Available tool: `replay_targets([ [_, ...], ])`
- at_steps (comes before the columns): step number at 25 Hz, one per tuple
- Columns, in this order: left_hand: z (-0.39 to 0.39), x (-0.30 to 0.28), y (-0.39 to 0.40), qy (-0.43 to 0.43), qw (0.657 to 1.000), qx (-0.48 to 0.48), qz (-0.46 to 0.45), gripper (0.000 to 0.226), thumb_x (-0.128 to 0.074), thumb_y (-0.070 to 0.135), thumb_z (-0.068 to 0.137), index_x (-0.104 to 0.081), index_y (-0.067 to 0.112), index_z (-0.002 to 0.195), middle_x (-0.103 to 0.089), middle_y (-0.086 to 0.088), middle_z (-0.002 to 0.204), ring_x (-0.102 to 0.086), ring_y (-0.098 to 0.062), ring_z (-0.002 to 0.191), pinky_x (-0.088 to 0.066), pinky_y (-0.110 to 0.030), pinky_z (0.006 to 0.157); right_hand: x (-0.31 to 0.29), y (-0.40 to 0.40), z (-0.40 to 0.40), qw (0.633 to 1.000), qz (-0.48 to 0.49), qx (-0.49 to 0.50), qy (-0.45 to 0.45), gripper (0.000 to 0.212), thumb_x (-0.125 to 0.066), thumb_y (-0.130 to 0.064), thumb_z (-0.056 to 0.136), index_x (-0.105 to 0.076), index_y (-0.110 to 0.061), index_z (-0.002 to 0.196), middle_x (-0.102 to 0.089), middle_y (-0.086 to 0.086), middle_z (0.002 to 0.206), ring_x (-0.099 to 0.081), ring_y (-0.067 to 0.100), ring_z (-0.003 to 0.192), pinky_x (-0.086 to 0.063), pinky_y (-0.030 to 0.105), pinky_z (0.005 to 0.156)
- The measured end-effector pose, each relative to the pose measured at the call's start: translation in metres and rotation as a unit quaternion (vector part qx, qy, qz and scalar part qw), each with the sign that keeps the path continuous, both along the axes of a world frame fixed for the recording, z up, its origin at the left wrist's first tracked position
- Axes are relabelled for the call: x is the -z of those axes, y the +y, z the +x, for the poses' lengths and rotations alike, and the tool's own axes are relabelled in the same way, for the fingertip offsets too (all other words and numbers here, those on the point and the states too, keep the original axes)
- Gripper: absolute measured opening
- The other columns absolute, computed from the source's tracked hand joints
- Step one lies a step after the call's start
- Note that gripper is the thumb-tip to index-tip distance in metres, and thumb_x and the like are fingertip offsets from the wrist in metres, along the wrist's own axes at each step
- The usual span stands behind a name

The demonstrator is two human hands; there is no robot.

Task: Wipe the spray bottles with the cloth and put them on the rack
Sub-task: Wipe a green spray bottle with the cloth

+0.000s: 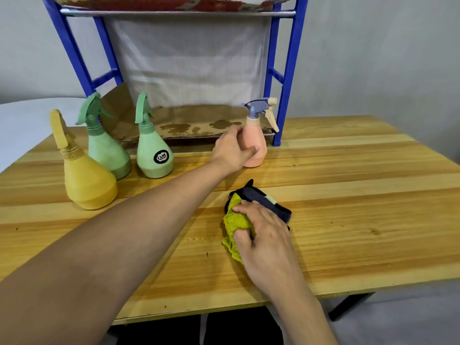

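Centre right of the frame: the left hand (230, 150) grips the pink spray bottle (256, 143) standing upright on the wooden table (348, 195), just in front of the blue rack (286, 78). Lower centre: the right hand (266, 232) clutches the yellow-and-navy cloth (236, 220) on the tabletop. At left stand one yellow bottle (87, 180) and two green bottles (154, 150).

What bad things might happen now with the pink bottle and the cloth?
The left hand holds the pink spray bottle low on its body only, so it might tip or slip when lifted. Its trigger sits close to the blue rack post and may bump it. The right hand grips the bunched yellow cloth, which may wipe badly unless spread.
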State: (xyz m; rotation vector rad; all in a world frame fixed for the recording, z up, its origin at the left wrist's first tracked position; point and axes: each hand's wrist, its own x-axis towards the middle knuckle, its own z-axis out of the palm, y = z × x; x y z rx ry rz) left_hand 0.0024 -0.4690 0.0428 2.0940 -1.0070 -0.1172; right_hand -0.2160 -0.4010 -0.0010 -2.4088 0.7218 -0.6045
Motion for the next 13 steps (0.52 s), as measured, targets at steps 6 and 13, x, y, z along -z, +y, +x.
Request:
replay_targets([
  [6,0.007,-0.006,0.091,-0.114,0.993,-0.025,-0.033,0.051,-0.056,0.039,0.100,-0.047,0.019,0.146,-0.055,-0.008,0.142,-0.049,-0.032,0.132,-0.037,-0.046,0.113,-0.006,0.000,0.012,0.999,0.018,0.045,0.005,0.054,-0.055,-0.031,0.094,-0.037,-0.036,0.145,-0.048,-0.016,0.141,-0.041,0.008,0.133,-0.028,0.028,0.111],
  [13,0.020,-0.006,0.177,-0.108,0.960,-0.228,-0.119,0.040,-0.062,0.030,0.098,-0.049,0.015,0.132,-0.053,-0.007,0.130,-0.048,-0.028,0.117,-0.041,-0.041,0.101,-0.009,-0.003,0.042,0.998,0.037,0.028,0.031,0.050,-0.052,-0.023,0.099,-0.047,-0.021,0.149,-0.031,-0.007,0.162,-0.019,0.010,0.153,-0.011,0.032,0.125],
])
